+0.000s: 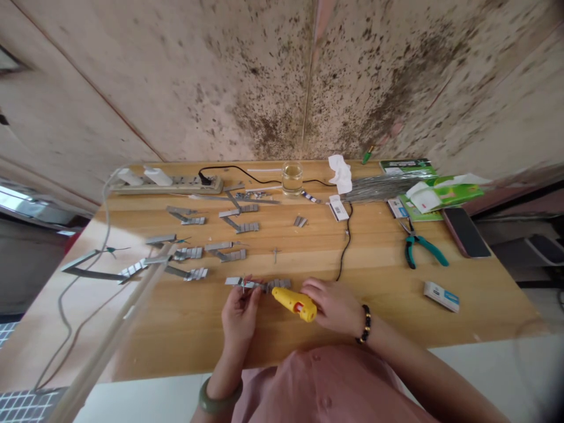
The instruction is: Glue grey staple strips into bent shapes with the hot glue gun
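A yellow glue gun (294,304) is in my right hand (337,305), its nozzle pointing left. My left hand (240,317) pinches a small grey jointed strip piece (253,284) between thumb and fingers, just above the table's front part. The gun's tip is close beside that piece; whether they touch is too small to tell. The piece's segmented end (282,283) stretches right behind the gun. Several similar grey folded pieces (188,252) lie to the left and behind. A small cross-shaped metal part (275,255) lies behind my hands.
Wooden table (374,317) against a stained wall. At the back: power strip (180,183), glass of liquid (291,178), tissue (341,174), wire bundle (383,187). On the right: pliers (423,247), phone (467,232), small box (441,296). A pale pole (118,335) crosses the left; a black cord (345,249) runs behind my right hand.
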{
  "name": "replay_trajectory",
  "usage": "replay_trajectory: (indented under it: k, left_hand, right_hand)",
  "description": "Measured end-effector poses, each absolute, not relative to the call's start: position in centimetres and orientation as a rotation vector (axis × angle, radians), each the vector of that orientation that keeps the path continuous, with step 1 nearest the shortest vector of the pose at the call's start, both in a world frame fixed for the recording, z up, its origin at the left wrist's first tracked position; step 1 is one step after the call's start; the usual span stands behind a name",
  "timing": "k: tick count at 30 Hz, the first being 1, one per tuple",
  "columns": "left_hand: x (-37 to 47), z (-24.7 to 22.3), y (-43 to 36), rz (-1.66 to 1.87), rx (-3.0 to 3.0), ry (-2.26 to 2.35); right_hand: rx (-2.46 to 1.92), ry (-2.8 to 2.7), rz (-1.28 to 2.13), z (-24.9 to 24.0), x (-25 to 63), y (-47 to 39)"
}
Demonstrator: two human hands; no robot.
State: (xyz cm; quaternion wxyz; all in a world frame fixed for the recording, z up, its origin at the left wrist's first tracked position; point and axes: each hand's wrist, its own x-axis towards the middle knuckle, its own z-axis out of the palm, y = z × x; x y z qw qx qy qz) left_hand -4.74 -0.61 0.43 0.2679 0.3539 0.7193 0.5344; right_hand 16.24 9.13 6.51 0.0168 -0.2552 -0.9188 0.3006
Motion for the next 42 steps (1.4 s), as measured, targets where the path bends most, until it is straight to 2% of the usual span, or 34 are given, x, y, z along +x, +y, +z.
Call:
replay_trajectory:
  k: [42]
  left_hand:
    - [-4.62, 0.32, -0.48, 1.443, 0.98, 1.893]
  right_hand:
    - [-0.82, -2.901, 0.96, 6.19, 16.38, 9.37]
